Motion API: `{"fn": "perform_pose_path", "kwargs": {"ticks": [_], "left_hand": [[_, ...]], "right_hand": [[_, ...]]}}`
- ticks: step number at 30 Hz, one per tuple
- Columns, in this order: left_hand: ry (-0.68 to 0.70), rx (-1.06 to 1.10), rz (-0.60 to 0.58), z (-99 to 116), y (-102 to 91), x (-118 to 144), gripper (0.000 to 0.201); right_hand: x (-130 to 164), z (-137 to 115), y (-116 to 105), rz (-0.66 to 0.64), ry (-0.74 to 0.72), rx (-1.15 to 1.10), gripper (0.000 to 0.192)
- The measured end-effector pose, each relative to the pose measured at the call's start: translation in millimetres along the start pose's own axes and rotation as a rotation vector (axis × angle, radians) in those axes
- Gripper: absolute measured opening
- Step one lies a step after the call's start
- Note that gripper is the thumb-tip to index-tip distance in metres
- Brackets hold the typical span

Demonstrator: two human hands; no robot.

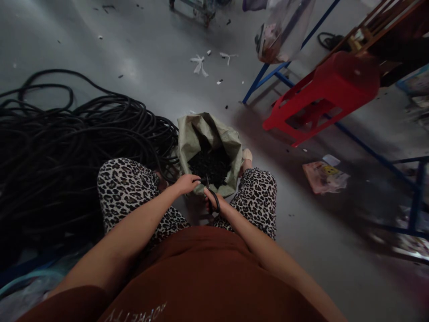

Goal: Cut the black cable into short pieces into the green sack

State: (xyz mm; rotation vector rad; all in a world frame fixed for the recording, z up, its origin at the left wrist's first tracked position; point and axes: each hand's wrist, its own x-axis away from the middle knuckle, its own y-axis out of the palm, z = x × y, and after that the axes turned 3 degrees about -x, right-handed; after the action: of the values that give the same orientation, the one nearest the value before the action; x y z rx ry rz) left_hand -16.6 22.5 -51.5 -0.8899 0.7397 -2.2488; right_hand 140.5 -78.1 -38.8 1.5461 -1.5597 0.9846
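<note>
Two bare hands [187, 183] work close together over the near rim of an open sack [231, 138]: the left pinches a black cord [197, 180] by its end, while the right [213, 197] is wrapped around the handles of black scissors [217, 203], blades beside the cord. It should be light, bendy and rubbery — hardly fragile — and best pinched just short of the blades. More lies in a tangled heap [100, 129] left of the left hand, probably weighty as a mass; short black pieces [212, 165] fill the sack just beyond both hands. Pale shirt lettering [136, 316] below the left hand is cut off — perhaps "PRETTY". Right of the right hand, a packet [323, 176] bears a yellow smiley; any writing is too small to read.
</note>
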Motion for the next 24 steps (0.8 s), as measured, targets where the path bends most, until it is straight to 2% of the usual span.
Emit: {"fn": "perform_pose_path", "kwargs": {"ticks": [24], "left_hand": [[0.021,-0.069,-0.058,3.2,-0.3,3.9,0.033]], "right_hand": [[0.9,0.0,-0.1,0.002,0.025,0.005,0.048]]}}
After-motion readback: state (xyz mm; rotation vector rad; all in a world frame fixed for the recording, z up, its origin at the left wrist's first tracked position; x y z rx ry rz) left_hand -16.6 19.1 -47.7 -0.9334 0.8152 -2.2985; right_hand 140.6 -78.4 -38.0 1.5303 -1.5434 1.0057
